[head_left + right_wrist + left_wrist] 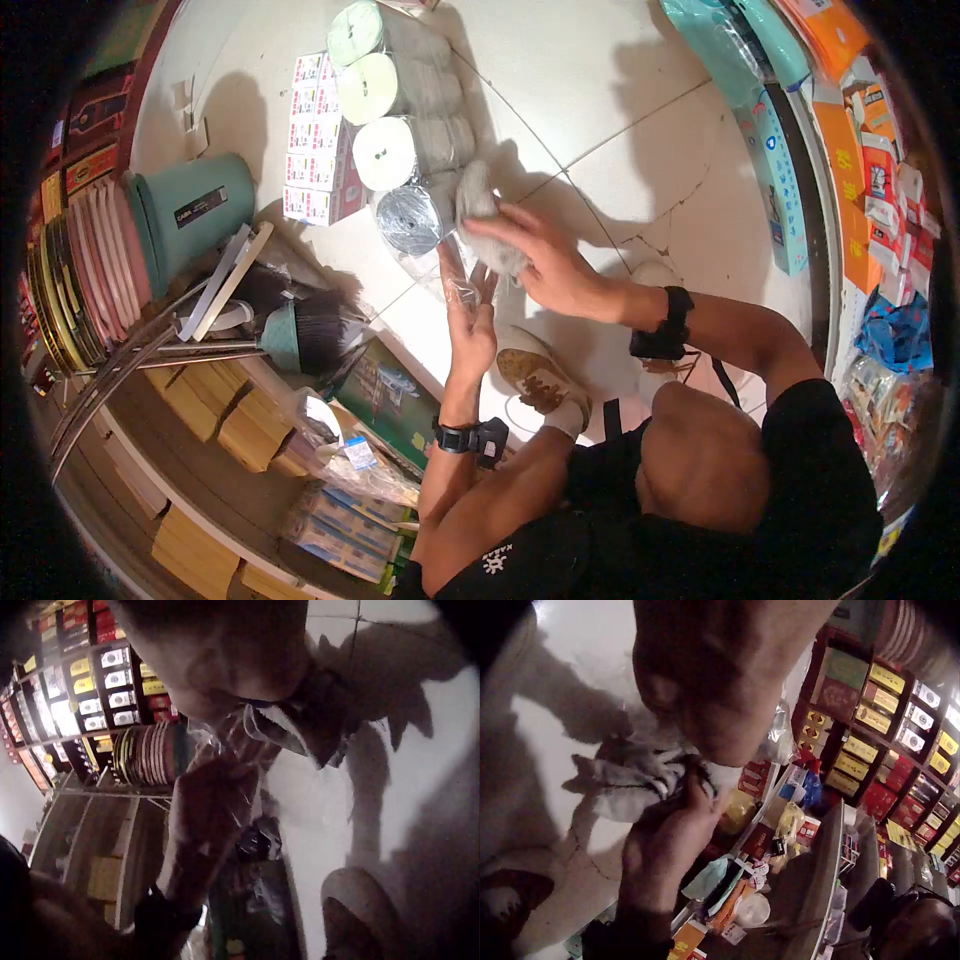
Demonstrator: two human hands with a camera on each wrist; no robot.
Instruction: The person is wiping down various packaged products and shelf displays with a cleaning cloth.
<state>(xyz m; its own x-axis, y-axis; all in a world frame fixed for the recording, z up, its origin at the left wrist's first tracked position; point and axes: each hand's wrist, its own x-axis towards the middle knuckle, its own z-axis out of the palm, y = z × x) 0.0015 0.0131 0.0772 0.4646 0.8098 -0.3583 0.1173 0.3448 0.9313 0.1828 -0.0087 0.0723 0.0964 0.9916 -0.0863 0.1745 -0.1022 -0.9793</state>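
Grey paper roll [487, 225], soft and cylindrical, lay at the near end of a row of four rolls on the white tiled floor [620, 120], and it was the one being handled. The right hand [545, 262] rested over it with fingers spread and bent round its side, holding it, while the left hand [470, 325] reached up just below it, fingers nearly straight and close together, pressing or lifting a sheet of clear crinkled plastic wrap [462, 290] that trailed from the roll. Judging from this, the wrapping around that roll looked partly opened, and the roll was neither free of the plastic nor moved away from the row. Beyond the grey roll, three rolls with pale green and white ends [385, 150] lay side by side, apparently untouched. Beside those stood a stack of small red-and-white boxes [315, 140], and farther out from the roll lay a teal plastic bucket [190, 215] on its side.
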